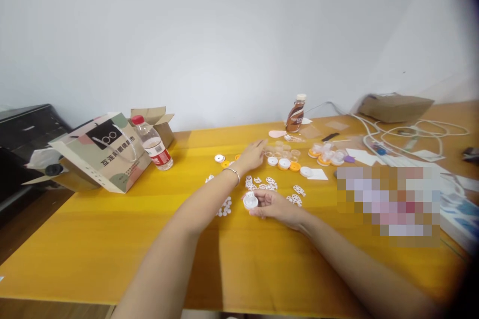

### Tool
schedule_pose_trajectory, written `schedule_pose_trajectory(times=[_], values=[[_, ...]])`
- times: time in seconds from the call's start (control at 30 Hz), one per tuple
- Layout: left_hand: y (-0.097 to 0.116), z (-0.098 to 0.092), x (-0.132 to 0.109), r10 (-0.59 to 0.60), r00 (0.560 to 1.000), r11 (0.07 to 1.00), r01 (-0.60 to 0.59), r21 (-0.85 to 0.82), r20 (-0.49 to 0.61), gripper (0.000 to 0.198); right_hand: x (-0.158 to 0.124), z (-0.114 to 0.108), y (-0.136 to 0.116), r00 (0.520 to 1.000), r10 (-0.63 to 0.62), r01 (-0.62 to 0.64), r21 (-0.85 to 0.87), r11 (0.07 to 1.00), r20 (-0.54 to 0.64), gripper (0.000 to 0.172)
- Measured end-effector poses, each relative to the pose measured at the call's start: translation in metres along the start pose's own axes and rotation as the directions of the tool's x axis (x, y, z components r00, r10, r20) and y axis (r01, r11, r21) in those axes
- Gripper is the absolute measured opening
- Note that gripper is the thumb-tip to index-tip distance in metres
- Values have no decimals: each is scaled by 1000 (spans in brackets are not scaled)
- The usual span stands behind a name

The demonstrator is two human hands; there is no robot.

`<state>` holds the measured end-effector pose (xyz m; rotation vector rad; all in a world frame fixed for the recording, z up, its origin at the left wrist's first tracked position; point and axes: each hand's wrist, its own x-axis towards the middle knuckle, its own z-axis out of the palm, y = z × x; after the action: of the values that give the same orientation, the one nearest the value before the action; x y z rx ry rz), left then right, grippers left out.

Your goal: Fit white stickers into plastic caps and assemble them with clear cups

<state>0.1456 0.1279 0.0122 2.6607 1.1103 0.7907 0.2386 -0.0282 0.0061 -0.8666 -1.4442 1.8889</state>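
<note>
My right hand [276, 206] rests low over the yellow table [112, 239] and pinches a small white round cap [250, 201] at its fingertips. My left hand [252, 155], a thin bracelet on its wrist, stretches forward with fingers extended toward a cluster of small clear cups [281, 150] and white and orange caps [284, 163]. Several small white perforated pieces [262, 183] lie scattered between the two hands.
A printed paper bag [101, 157] lies on its side at the left with a water bottle [153, 146] and a small cardboard box [159, 119]. A brown drink bottle [295, 113] stands at the back. White cables [407, 132], a box [394, 107] and books [460, 219] crowd the right.
</note>
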Motion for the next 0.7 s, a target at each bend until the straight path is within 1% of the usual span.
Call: schedule_pose_trajectory(times=[0.07, 0.17, 0.27, 0.33, 0.37, 0.4, 0.43, 0.47, 0.53, 0.57, 0.6, 0.63, 0.7], values=[[-2, 7, 5, -21, 1000, 1000, 21, -17, 0, 30, -1, 1, -2, 1000, -8, 8, 35, 999, -3, 35], [-4, 10, 2, -53, 998, 998, 52, -46, -21, 22, -3, 3, -5, 1000, -21, 22, 87, 996, -7, 34], [-2, 5, -7, -103, 992, 993, 97, -74, -77, 22, -4, 5, -6, 1000, -9, 9, 110, 994, -2, 33], [3, -4, -18, -138, 981, 985, 122, -121, -138, 21, -5, 6, -6, 1000, -5, 5, 106, 994, -2, 33], [6, -11, -26, -157, 972, 979, 131, -157, -172, 20, -5, 6, -6, 1000, -8, 9, 103, 995, -4, 33], [10, -19, -35, -202, 952, 951, 134, -279, -231, 19, -5, 6, -6, 1000, -12, 13, 98, 995, -7, 32], [15, -28, -46, -263, 930, 901, 142, -411, -255, 19, -4, 6, -5, 1000, -17, 18, 93, 996, -10, 31], [19, -37, -59, -317, 913, 844, 149, -516, -256, 20, -3, 6, -5, 1000, -20, 21, 87, 996, -13, 29], [29, -57, -88, -376, 897, 746, 143, -650, -234, 23, -1, 6, -3, 999, -21, 23, 70, 997, -27, 27], [34, -66, -102, -385, 900, 702, 143, -698, -203, 24, 0, 7, -2, 999, -19, 21, 59, 998, -36, 27], [39, -73, -117, -392, 904, 671, 154, -726, -171, 25, 2, 7, -1, 999, -17, 19, 45, 999, -45, 27], [43, -79, -129, -407, 899, 648, 158, -745, -163, 24, 3, 7, 0, 999, -17, 18, 28, 999, -50, 27], [49, -85, -149, -422, 897, 611, 178, -772, -127, 25, 4, 8, 2, 999, -24, 23, -11, 1000, -49, 27]])
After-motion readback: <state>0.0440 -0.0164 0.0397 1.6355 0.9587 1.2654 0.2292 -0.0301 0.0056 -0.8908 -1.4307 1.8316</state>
